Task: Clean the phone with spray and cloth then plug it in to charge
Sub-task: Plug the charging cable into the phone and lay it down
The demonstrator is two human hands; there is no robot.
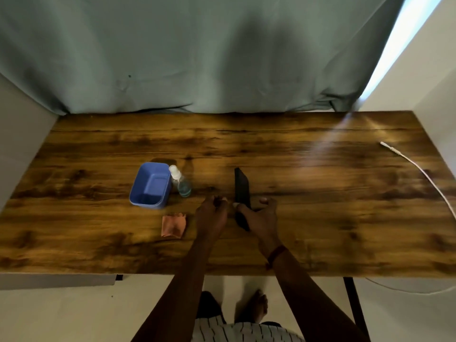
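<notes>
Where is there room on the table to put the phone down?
Bare wood lies between the phone and the white cable, along the back by the curtain, and left of the blue tub. Crowded: spray bottle, cloth, left hand, right hand.

Room dim | daylight slips past the curtain [222, 58] top right | pale streak glares across the table [345, 144] | soft overall blur, wide-angle bend at edges

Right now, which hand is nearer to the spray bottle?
Left. The left hand is just right of the spray bottle, closer to the person; the right hand is farther right, gripping the phone.
</notes>
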